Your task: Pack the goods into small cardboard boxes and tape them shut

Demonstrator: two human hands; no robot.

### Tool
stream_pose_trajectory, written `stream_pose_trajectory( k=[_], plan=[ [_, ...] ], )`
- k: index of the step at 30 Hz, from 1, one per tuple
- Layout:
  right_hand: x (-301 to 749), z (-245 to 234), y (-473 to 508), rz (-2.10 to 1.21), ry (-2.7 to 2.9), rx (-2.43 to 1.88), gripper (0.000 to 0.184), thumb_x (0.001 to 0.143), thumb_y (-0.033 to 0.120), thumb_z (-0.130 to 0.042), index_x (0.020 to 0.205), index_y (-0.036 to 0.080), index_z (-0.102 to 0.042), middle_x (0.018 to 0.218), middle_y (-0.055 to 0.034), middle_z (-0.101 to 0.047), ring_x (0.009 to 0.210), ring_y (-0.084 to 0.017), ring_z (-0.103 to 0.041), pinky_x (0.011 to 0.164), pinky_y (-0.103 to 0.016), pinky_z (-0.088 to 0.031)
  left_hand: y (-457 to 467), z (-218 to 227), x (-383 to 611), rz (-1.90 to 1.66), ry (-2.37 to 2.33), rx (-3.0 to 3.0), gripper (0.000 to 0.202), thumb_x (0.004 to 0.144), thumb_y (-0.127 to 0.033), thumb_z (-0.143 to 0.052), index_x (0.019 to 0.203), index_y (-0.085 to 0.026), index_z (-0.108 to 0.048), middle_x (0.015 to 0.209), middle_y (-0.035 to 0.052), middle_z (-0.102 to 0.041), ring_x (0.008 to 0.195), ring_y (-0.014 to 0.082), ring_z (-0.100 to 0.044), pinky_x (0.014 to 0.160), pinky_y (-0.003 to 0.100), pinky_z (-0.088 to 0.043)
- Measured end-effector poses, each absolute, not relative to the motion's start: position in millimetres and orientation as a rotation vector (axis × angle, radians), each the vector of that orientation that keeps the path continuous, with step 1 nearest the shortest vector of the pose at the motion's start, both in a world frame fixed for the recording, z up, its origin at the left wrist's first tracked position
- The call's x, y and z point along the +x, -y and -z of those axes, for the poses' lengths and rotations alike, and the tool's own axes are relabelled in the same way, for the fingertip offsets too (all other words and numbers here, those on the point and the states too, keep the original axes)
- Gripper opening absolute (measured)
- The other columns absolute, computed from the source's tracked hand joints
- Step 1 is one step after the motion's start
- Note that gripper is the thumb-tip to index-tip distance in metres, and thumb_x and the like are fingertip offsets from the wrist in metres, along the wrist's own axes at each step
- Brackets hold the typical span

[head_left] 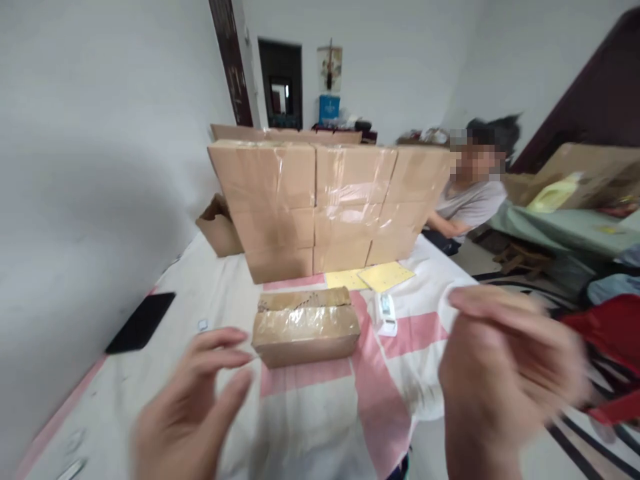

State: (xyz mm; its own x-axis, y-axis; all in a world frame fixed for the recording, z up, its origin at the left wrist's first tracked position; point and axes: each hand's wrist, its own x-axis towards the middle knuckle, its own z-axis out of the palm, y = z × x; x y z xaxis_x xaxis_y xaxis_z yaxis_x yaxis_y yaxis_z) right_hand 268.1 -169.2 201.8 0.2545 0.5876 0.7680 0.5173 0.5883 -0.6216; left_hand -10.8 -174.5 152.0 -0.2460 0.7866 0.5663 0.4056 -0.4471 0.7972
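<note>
A small cardboard box (306,333) with shiny clear tape across it lies on the cloth-covered table in front of me. My left hand (195,400) is just left of its near corner, thumb and fingers apart, holding nothing. My right hand (510,367) is raised to the right of the box and blurred. Its fingers are curled and pinched together; a faint pale edge shows at the fingertips, too smeared to name. Between the box and my right hand sits a small white device (385,315) with a little display.
Behind the box stands a wall of stacked, taped cartons (345,200). Yellow sheets (385,275) lie at its foot, an open carton (220,227) to its left. A black flat object (141,323) rests near the left edge. Another person (470,200) sits beyond the table at right.
</note>
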Motion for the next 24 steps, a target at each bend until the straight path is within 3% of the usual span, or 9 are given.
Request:
stream_pose_trajectory(
  k=[3,6,8,11,14,17,20,22,24],
  plan=[
    [248,-170,146,-0.397,1.524,-0.933,0.017,0.099,0.019,-0.062,0.105,0.033,-0.07,0.098,-0.004,-0.067,0.097,-0.024,-0.063,0.087,-0.043,-0.052,167,-134,7,-1.491,-1.314,1.703,0.009,0.092,-0.025,-0.068,0.083,-0.026,-0.07,0.1,0.0004,-0.07,0.098,0.0169,-0.068,0.086,0.028,-0.054],
    [233,-143,131,-0.721,1.723,-0.986,0.024,0.098,0.018,-0.062,0.117,0.032,-0.069,0.112,-0.0044,-0.066,0.105,-0.022,-0.062,0.087,-0.038,-0.053,162,-123,22,-1.287,-1.308,1.687,0.01,0.092,-0.024,-0.067,0.084,-0.024,-0.072,0.085,-0.0014,-0.073,0.083,0.0143,-0.068,0.079,0.026,-0.053],
    [226,-135,127,-0.863,1.792,-1.029,0.027,0.097,0.02,-0.063,0.121,0.031,-0.067,0.111,-0.0045,-0.065,0.097,-0.02,-0.062,0.079,-0.034,-0.053,158,-119,27,-1.206,-1.333,1.663,0.011,0.092,-0.026,-0.067,0.084,-0.024,-0.073,0.083,-0.0016,-0.074,0.079,0.0143,-0.068,0.075,0.025,-0.051],
    [218,-134,125,-0.983,1.835,-1.004,0.021,0.095,0.024,-0.069,0.116,0.028,-0.067,0.096,-0.0024,-0.063,0.081,-0.017,-0.059,0.069,-0.03,-0.05,152,-115,28,-1.185,-1.355,1.643,0.011,0.093,-0.029,-0.067,0.086,-0.024,-0.074,0.083,-0.0021,-0.075,0.077,0.014,-0.067,0.073,0.026,-0.049],
    [212,-137,123,-0.961,1.875,-0.96,0.008,0.098,0.022,-0.064,0.104,0.026,-0.068,0.092,-0.0022,-0.061,0.084,-0.017,-0.06,0.071,-0.031,-0.049,148,-110,29,-1.183,-1.337,1.618,0.014,0.093,-0.031,-0.067,0.085,-0.024,-0.074,0.082,-0.0019,-0.074,0.075,0.0137,-0.065,0.073,0.026,-0.048],
    [207,-143,118,-0.902,1.934,-0.953,0.015,0.1,0.016,-0.057,0.094,0.024,-0.068,0.089,-0.002,-0.058,0.08,-0.016,-0.059,0.068,-0.031,-0.046,149,-106,28,-1.129,-1.281,1.418,0.024,0.092,-0.036,-0.069,0.112,-0.024,-0.073,0.081,-0.0006,-0.075,0.077,0.0152,-0.068,0.076,0.027,-0.051],
    [200,-149,109,-0.888,1.954,-0.95,0.014,0.099,0.016,-0.059,0.091,0.024,-0.067,0.088,-0.0015,-0.057,0.077,-0.016,-0.057,0.065,-0.03,-0.044,153,-103,21,-1.118,-1.29,1.25,0.079,0.086,-0.041,-0.077,0.154,-0.024,-0.041,0.072,-0.0042,-0.072,0.066,0.0133,-0.063,0.069,0.025,-0.05],
    [191,-154,102,-0.875,1.94,-0.941,0.014,0.099,0.016,-0.058,0.092,0.024,-0.067,0.088,-0.0013,-0.058,0.078,-0.016,-0.058,0.065,-0.03,-0.044,153,-101,12,-1.19,-1.374,1.292,0.09,0.085,-0.041,-0.079,0.159,-0.026,-0.029,0.066,-0.0077,-0.066,0.057,0.0111,-0.055,0.062,0.023,-0.047],
    [179,-159,92,-0.839,1.954,-0.963,0.015,0.098,0.015,-0.059,0.09,0.025,-0.067,0.088,-0.0013,-0.059,0.084,-0.017,-0.058,0.071,-0.031,-0.045,147,-97,0,-1.314,-1.528,1.428,0.083,0.086,-0.041,-0.078,0.156,-0.028,-0.034,0.065,-0.0082,-0.059,0.057,0.0106,-0.051,0.061,0.023,-0.046]
  ],
)
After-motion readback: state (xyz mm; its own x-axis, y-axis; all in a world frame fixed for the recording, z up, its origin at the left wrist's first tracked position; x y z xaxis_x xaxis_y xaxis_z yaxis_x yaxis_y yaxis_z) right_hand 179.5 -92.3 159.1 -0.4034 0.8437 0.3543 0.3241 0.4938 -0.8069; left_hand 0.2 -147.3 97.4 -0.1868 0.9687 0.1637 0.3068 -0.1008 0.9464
